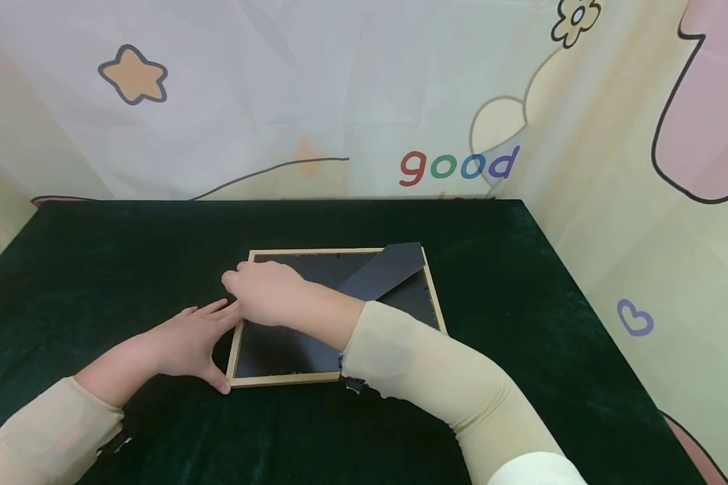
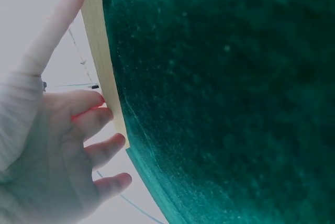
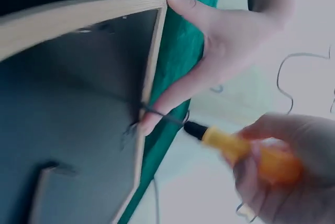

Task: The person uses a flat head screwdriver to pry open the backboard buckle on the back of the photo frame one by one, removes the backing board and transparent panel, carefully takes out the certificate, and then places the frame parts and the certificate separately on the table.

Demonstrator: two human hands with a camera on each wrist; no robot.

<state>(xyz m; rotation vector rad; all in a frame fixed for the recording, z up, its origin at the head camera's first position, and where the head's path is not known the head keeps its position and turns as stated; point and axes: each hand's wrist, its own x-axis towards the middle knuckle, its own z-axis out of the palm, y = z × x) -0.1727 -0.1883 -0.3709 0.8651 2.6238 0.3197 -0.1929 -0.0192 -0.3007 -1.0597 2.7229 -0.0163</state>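
Note:
A picture frame (image 1: 288, 379) with a light wooden border lies with its dark backing (image 1: 282, 347) facing up. My left hand (image 1: 188, 340) is spread along its left side, thumb at the near corner and fingers touching the wood. My right hand (image 1: 273, 293) reaches across the backing to that same side. In the right wrist view this hand grips a screwdriver (image 3: 225, 143) by its yellow-orange handle. The thin shaft passes close to a left fingertip, and its end meets the border's inner edge near a small metal tab. The head view hides the screwdriver behind the right hand.
A dark stand leg (image 1: 394, 269) lies slantwise over the backing, its wide end overlapping the far right corner. Dark green cloth (image 1: 127, 269) covers the table. Behind it hangs a printed curtain (image 1: 249, 101).

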